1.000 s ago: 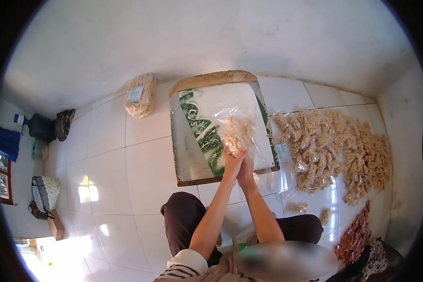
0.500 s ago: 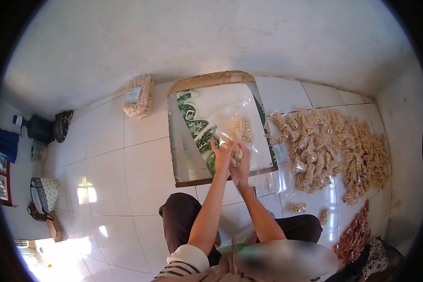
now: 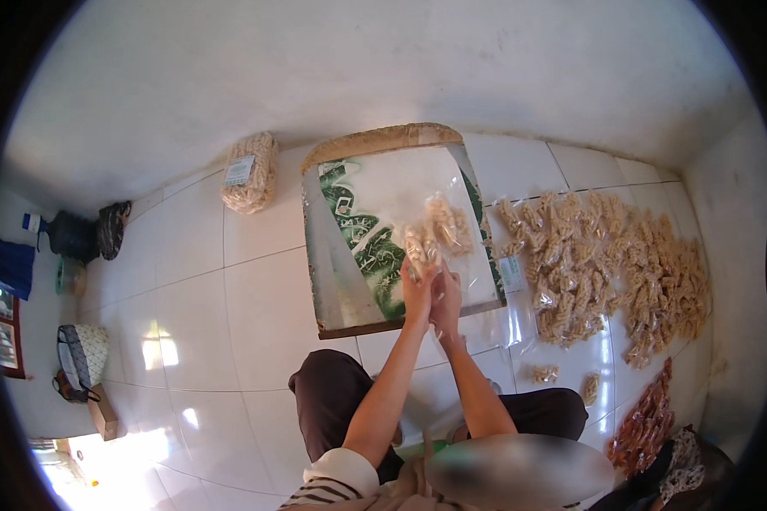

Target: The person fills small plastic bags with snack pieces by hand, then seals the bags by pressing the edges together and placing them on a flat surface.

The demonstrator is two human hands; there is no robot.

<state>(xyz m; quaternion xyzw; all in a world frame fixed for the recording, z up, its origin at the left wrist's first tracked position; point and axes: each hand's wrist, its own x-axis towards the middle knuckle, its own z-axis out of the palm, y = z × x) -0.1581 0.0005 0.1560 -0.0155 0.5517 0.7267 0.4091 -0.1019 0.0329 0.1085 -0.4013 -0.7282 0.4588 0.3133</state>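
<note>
Over the low table [image 3: 358, 317] my two hands are close together, their wrists almost touching. My left hand [image 3: 417, 289] is closed round a small clear packet of pale twisted snacks [image 3: 420, 245], whose filled part points away from me. Beside it my right hand [image 3: 446, 296] is closed on the same packet, and its fingertips are partly hidden. Just beyond, to the right, more bagged snacks [image 3: 448, 223] lie on the table top in clear plastic. Between table and floor pile, flat clear bags [image 3: 520, 319] and a printed label [image 3: 510, 277] lie on the tiles.
To the right spreads a large heap of bagged snacks [image 3: 575, 264], with reddish packets [image 3: 643, 422] nearer me. Two loose packets, one of them a small packet [image 3: 544, 373], lie by my right knee. A big filled bag [image 3: 251, 175] stands against the wall, left of the table.
My hands have shifted slightly and turned; the packet's filled end now shows beyond my fingers, where earlier it sat between my palms. My left thumb and fingers have closed in.
</note>
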